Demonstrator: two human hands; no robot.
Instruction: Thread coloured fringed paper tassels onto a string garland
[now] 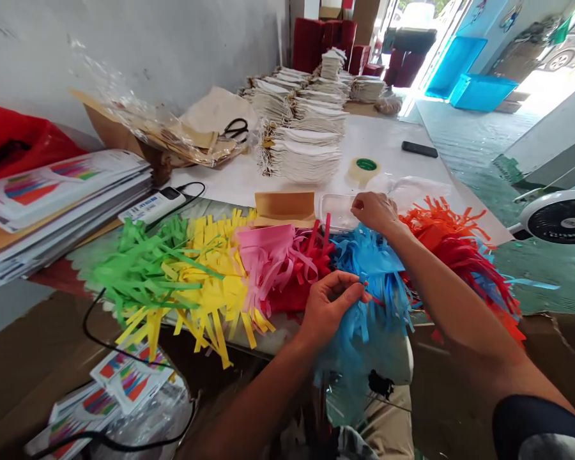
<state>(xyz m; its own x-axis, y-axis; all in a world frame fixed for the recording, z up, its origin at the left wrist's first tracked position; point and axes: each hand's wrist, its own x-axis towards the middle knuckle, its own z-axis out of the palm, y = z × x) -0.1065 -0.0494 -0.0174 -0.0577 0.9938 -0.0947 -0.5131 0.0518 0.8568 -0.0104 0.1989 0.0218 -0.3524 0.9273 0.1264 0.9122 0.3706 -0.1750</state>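
Piles of fringed paper lie in a row on the table edge: green (144, 265), yellow (211, 275), pink (268, 255), red (311, 268), blue (374, 275) and orange-red (450, 243). My left hand (333, 300) is closed in a pinch on blue fringe strips at the near edge. My right hand (376, 211) reaches further back, fingers curled down on a clear plastic sleeve (338, 211) beside a brown paper piece (285, 207).
Stacks of white paper items (306, 128) stand at the back, with a tape roll (364, 169), a black phone (419, 149) and scissors (234, 130). Printed cards (52, 198) lie stacked at left, a remote (151, 206) beside them. A fan (563, 220) sits at right.
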